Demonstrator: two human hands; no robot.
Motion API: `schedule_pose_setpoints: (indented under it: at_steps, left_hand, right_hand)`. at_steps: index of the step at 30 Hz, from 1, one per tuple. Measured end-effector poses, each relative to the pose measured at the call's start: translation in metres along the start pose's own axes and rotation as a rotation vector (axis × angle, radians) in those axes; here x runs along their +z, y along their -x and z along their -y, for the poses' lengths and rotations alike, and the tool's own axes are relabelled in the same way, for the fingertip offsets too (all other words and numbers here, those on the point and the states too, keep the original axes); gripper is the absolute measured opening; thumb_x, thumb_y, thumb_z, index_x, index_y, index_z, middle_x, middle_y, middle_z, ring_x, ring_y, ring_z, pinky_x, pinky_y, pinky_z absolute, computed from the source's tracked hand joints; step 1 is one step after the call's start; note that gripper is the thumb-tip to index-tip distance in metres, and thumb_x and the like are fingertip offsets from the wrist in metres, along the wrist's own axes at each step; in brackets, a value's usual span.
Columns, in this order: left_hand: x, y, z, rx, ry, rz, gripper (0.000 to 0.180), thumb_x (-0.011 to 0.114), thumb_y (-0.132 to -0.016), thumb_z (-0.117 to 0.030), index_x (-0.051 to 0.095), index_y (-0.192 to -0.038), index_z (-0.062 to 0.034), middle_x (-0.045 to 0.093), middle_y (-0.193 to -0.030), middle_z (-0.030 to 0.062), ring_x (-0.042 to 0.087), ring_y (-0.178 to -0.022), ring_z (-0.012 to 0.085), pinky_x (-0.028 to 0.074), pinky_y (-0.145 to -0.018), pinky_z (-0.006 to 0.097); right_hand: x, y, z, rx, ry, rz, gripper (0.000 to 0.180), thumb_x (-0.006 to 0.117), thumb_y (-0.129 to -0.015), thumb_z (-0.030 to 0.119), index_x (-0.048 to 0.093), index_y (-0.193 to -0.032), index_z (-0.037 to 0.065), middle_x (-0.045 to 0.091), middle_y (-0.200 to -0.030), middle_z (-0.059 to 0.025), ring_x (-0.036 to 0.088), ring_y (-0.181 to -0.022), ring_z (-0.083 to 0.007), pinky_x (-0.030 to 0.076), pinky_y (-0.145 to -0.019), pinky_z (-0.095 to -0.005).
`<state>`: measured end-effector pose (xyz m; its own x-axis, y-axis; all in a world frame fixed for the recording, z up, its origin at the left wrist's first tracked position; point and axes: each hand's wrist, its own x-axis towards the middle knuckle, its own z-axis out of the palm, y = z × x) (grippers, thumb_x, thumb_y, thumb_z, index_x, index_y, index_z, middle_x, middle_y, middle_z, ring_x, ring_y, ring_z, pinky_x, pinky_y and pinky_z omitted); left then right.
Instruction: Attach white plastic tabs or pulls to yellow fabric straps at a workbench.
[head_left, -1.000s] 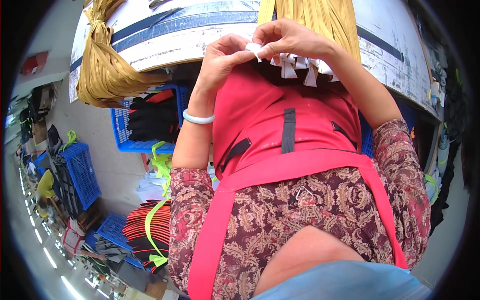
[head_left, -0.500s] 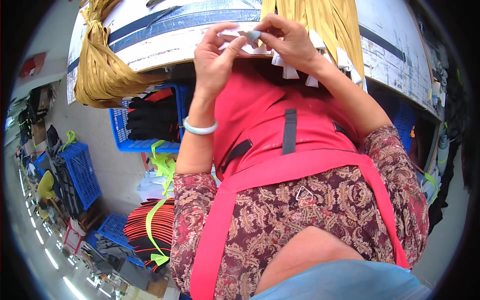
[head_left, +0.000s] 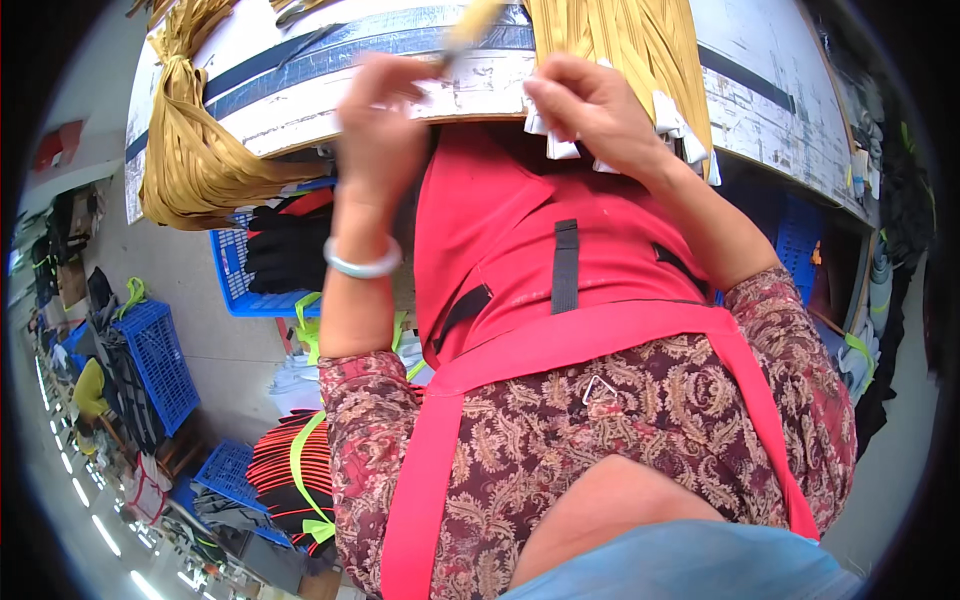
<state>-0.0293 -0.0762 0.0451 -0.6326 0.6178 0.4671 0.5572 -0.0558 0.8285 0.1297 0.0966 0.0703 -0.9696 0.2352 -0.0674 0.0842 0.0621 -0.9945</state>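
My left hand (head_left: 385,130), with a pale bangle (head_left: 362,265) on its wrist, is raised at the table's near edge and smeared by motion. Just beyond its fingertips is a blurred yellow strip (head_left: 472,28) with a dark end; whether the fingers grip it I cannot tell. My right hand (head_left: 595,110) is closed, its fingers curled in beside the thumb, and whatever is in them is hidden. Beneath and around it, a bundle of flat gold straps (head_left: 625,35) hangs over the edge, with white folded tabs (head_left: 668,115) on the ends.
A tied bundle of gold straps (head_left: 190,150) droops over the white table (head_left: 750,130) at left. Below stands a blue crate (head_left: 232,270) of black pieces. A black-and-orange stack (head_left: 290,465) sits lower left. My red apron (head_left: 500,240) meets the table edge.
Both hands were together over a small greyish-white piece. They have since parted: my left hand moved left and down, and a yellow strip with a dark end now shows near it.
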Motion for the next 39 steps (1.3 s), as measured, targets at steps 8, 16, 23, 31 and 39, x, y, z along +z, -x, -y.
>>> schedule_pose_setpoints:
  at_steps: [8, 16, 23, 31, 39]
  left_hand:
    - [-0.067, -0.007, 0.051, -0.247, 0.024, -0.266, 0.017, 0.061, -0.094, -0.008, 0.065, -0.108, 0.0007, 0.066, -0.099, 0.0083, 0.064, -0.087, 0.0139, 0.055, -0.075, 0.026]
    - [0.070, 0.029, 0.008, -0.118, 0.205, 0.349, 0.027, 0.061, -0.086, 0.005, 0.066, -0.111, -0.0048, 0.062, -0.109, 0.0080, 0.063, -0.091, 0.0164, 0.051, -0.077, 0.027]
    - [0.081, 0.012, 0.022, 0.130, -0.045, 0.522, 0.021, 0.063, -0.081, 0.003, 0.063, -0.101, -0.0036, 0.062, -0.105, 0.0124, 0.064, -0.091, 0.0308, 0.052, -0.078, 0.035]
    - [0.076, 0.009, 0.022, -0.035, 0.057, 0.545, 0.017, 0.068, -0.082, 0.002, 0.069, -0.098, -0.0032, 0.065, -0.101, 0.0076, 0.065, -0.082, 0.0194, 0.053, -0.073, 0.029]
    - [0.075, -0.002, 0.014, -0.012, 0.080, 0.484, 0.020, 0.070, -0.080, -0.002, 0.069, -0.100, -0.0035, 0.063, -0.105, 0.0128, 0.065, -0.083, 0.0280, 0.052, -0.072, 0.034]
  right_hand:
    - [-0.061, 0.006, 0.004, -0.112, 0.677, -0.074, 0.019, 0.064, -0.092, 0.022, 0.064, -0.094, 0.004, 0.059, -0.076, -0.0055, 0.060, -0.072, -0.0156, 0.048, -0.065, -0.0307]
    - [-0.038, 0.003, -0.003, -0.061, 1.109, 0.123, 0.023, 0.065, -0.086, 0.029, 0.063, -0.089, 0.006, 0.062, -0.089, -0.0113, 0.063, -0.088, -0.0317, 0.049, -0.076, -0.0433]
    - [-0.058, 0.024, -0.016, -0.067, 0.962, -0.009, 0.015, 0.065, -0.087, 0.017, 0.063, -0.094, 0.003, 0.063, -0.090, -0.0116, 0.062, -0.083, -0.0282, 0.049, -0.074, -0.0364]
    - [-0.098, 0.023, -0.016, -0.006, 1.022, -0.246, 0.024, 0.066, -0.088, 0.023, 0.066, -0.099, 0.002, 0.064, -0.092, -0.0100, 0.062, -0.080, -0.0244, 0.049, -0.074, -0.0318]
    - [-0.082, 0.011, -0.028, -0.223, 0.919, -0.171, 0.018, 0.070, -0.083, 0.017, 0.064, -0.087, 0.001, 0.061, -0.084, -0.0111, 0.061, -0.082, -0.0271, 0.048, -0.072, -0.0358]
